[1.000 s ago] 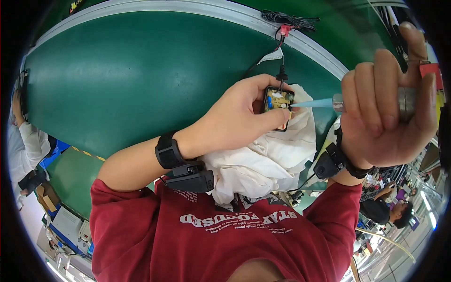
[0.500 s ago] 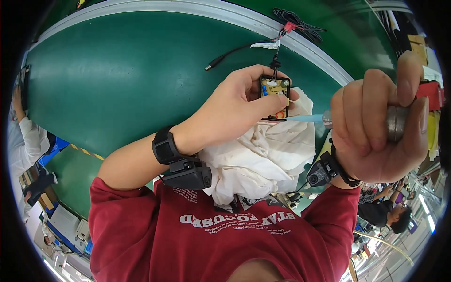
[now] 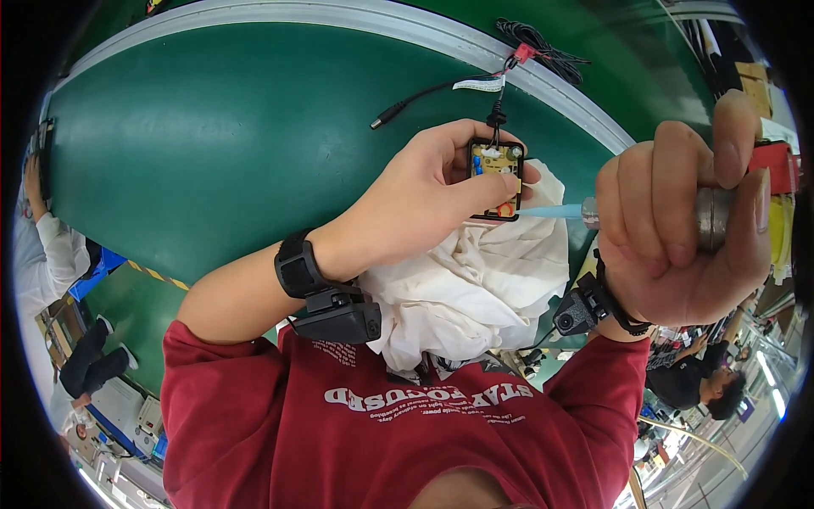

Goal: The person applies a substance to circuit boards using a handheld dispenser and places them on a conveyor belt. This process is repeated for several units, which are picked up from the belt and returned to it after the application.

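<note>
My left hand (image 3: 424, 187) grips a small black housing with an open circuit board (image 3: 489, 159), its thumb lying across the board's components. From the housing's far end runs a black cable (image 3: 498, 114) with a strain relief and a barrel plug (image 3: 388, 115). My right hand (image 3: 678, 204) is closed around a clear dispensing tube, seen in part, with a tapered light-blue nozzle (image 3: 555, 210). The nozzle's tip points at the housing's near right corner; whether it touches cannot be told. Beneath the left hand lies a crumpled white cloth (image 3: 475, 280).
A green work surface (image 3: 212, 127) ends at a pale metal rail (image 3: 339, 15). Beyond the rail lies a coiled black cable (image 3: 551, 51) with a red clip. People and equipment stand at both sides. Each of my wrists carries a strapped black device.
The housing has tilted or shifted very slightly under my left hand, and the right hand has moved slightly. A person's legs show more at the far left.
</note>
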Available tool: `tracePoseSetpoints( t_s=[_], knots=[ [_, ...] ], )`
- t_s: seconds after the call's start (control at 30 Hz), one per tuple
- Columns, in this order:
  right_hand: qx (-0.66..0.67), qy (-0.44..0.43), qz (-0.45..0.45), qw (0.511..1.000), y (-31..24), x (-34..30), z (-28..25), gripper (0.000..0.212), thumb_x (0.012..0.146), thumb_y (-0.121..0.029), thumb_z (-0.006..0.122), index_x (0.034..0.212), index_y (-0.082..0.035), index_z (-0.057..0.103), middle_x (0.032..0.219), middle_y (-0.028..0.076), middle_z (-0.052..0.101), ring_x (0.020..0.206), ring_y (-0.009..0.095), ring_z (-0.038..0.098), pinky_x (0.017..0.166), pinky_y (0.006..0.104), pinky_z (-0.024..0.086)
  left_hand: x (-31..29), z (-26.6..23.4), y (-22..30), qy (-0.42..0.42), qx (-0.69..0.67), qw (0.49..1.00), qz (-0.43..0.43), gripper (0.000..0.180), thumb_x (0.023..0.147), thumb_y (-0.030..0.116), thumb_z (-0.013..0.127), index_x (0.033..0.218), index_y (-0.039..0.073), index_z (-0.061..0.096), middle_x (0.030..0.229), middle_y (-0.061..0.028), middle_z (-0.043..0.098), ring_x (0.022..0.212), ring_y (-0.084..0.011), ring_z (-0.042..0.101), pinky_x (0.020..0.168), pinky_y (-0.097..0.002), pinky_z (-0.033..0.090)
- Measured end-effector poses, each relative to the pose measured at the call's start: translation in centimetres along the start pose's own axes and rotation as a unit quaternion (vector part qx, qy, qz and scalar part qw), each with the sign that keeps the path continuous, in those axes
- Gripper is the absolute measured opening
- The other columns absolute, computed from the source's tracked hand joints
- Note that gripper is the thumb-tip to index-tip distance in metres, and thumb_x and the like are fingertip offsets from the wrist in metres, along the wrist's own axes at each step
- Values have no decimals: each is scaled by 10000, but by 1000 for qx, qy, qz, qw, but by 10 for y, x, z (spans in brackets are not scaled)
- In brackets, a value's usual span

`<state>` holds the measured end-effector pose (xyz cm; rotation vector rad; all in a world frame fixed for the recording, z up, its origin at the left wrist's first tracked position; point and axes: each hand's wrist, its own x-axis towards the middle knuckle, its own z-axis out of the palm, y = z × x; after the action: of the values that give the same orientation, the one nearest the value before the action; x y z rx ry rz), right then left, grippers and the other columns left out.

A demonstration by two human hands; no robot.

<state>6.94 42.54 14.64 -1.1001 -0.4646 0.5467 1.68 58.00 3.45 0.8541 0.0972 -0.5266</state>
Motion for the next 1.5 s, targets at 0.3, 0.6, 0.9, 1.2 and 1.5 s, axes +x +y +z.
tracePoseSetpoints(
  t_s=[0.3, 0.6, 0.9, 1.2, 1.5],
  knots=[
    [86, -105, -45, 990, 13, 7, -23, 194, 1013, -315, 388, 1016, -121, 382, 585, -16, 412, 449, 72, 372, 468, 232, 338, 1, 1, -1, -5, 5, 1000, 4, 353, 917, 96, 587, 1232, -22, 481, 1144, -133, 623, 1060, -210, 626, 880, -302, 524],
    [19, 1, -47, 999, 4, -1, -3, 338, 1012, -335, 392, 1204, -57, 377, 578, -17, 417, 431, 70, 372, 443, 224, 346, 2, 1, -2, -4, 5, 1000, 2, 333, 920, 101, 582, 1215, -19, 486, 1130, -132, 628, 1076, -213, 618, 882, -305, 527],
    [31, -4, -1, 1000, 3, -7, 18, 237, 995, -359, 449, 1034, -137, 377, 549, -20, 418, 398, 70, 375, 429, 220, 348, 0, 6, -7, 13, 20, 1000, -9, 302, 889, 104, 622, 1150, 7, 507, 980, -24, 616, 849, -51, 581, 720, -209, 486],
    [-10, -45, -41, 998, 13, -9, 0, 232, 993, -368, 452, 998, -152, 367, 558, -20, 423, 397, 68, 365, 426, 217, 338, -2, 8, -5, 14, 13, 999, -26, 337, 865, 111, 631, 1159, 10, 500, 968, -9, 612, 833, -38, 566, 652, -188, 464],
    [-31, -53, -30, 998, 12, -6, 3, 231, 989, -359, 463, 983, -153, 358, 566, -6, 429, 411, 78, 372, 427, 223, 336, -3, 7, -6, 12, 36, 999, -24, 323, 869, 116, 626, 1140, 8, 487, 968, -1, 605, 829, -24, 561, 612, -180, 447]
  ],
)
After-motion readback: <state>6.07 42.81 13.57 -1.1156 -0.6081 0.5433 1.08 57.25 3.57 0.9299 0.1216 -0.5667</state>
